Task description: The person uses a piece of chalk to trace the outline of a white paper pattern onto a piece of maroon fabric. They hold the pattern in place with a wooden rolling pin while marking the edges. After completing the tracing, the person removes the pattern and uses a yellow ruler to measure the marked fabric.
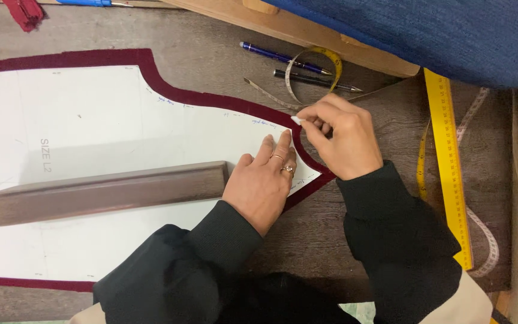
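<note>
Black sleeves [211, 264] nearest. Left hand [265, 180] pressed flat on white pattern [91, 120]; right hand [340, 141] pinching chalk [297, 120], tracing on maroon fabric [169, 90]. Marks not visible, progress unclear.

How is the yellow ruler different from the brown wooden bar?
The yellow ruler is thin and flat with printed marks; the wooden bar is thick, rounded, brown and plain. The ruler lies on the bare table, untouched; the bar rests on the white paper pattern, beside the left hand. Both are long and straight.
</note>
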